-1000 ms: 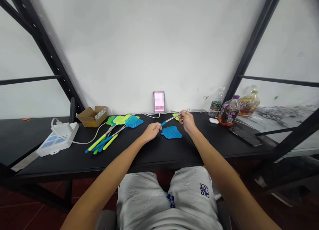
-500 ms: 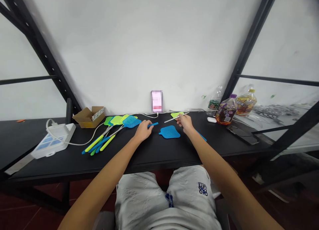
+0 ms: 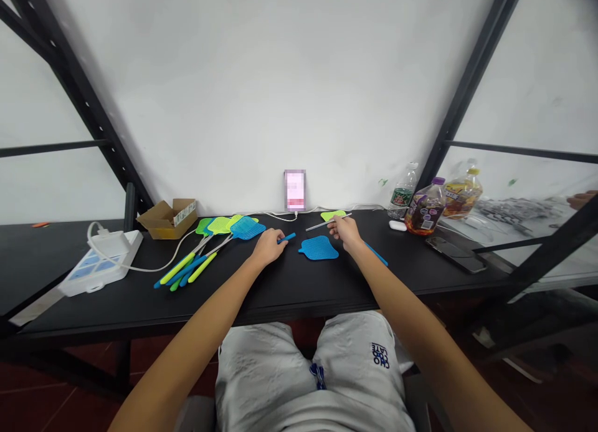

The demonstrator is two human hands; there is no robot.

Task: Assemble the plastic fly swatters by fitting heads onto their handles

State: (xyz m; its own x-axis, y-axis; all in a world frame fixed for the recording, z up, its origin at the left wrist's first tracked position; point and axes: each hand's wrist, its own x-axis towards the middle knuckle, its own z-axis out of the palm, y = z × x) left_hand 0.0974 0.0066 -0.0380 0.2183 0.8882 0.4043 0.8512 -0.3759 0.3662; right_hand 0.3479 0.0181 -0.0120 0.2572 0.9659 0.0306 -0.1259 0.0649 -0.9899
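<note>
In my left hand [image 3: 267, 247], fingers closed, is a short blue handle [image 3: 288, 237] whose free end points right. A thin metal rod [image 3: 317, 225] is pinched in my right hand [image 3: 344, 230], its end pointing left, apart from the handle. Between and below the hands a blue mesh fly swatter head [image 3: 320, 248] lies flat on the black table [image 3: 289, 282]. Behind the rod is a yellow-green swatter head [image 3: 331, 215], partly covered by my right hand. Another blue handle [image 3: 376, 254] lies beside my right wrist, partly hidden by the forearm.
Several complete fly swatters [image 3: 191, 267] lie overlapped on the left, near an open cardboard box [image 3: 169, 223] and a white power strip [image 3: 100, 267]. A phone [image 3: 295, 190] leans on the wall. Bottles [image 3: 425, 207], an earphone case [image 3: 397, 225] and a dark phone [image 3: 455, 254] are right.
The blue handle has come apart from the metal rod. My left hand has moved left with the handle; my right hand still holds the rod and has tilted slightly lower.
</note>
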